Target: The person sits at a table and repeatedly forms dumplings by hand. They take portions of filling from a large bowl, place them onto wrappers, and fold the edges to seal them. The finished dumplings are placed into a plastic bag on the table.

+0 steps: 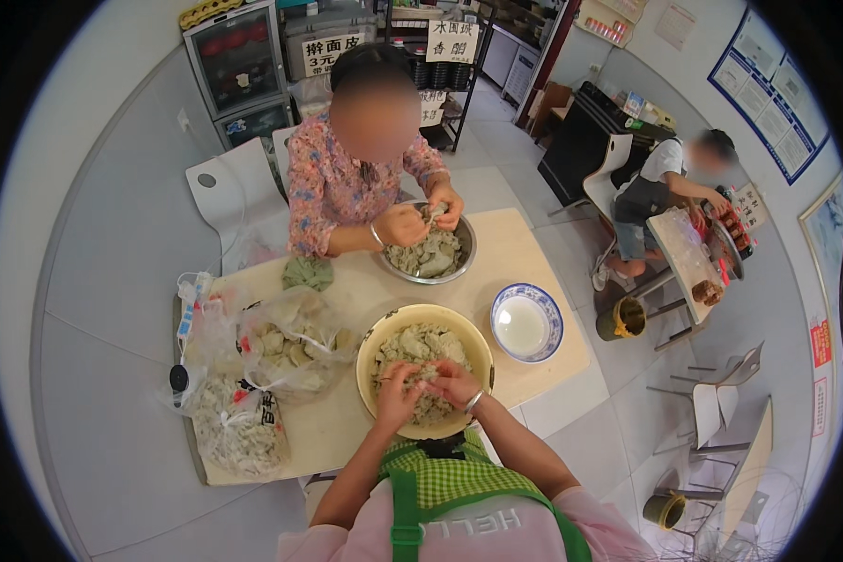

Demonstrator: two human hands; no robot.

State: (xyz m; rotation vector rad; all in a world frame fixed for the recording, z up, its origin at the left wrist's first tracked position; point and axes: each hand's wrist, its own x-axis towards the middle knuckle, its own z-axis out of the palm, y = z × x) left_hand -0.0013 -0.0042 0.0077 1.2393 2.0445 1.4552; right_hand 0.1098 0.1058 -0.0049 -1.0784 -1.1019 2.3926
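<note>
Both grips narrow: left hand (399, 391) and right hand (456, 384) pinch a grey-green lump (426, 374) in the fingertips, over the cream basin (484, 361) at the near edge of the worktop (504, 251). Basin holds more of the same. Clear plastic bags (239, 438) of similar pieces along left edge. Blue-white bowl (557, 324), pale liquid, near right edge. Steel bowl (470, 247) at far edge, co-worker's hands (400, 228) above it.

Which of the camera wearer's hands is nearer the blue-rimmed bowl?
Right. The right hand is left of the blue-rimmed bowl and lower in view; the left hand is farther left.
</note>
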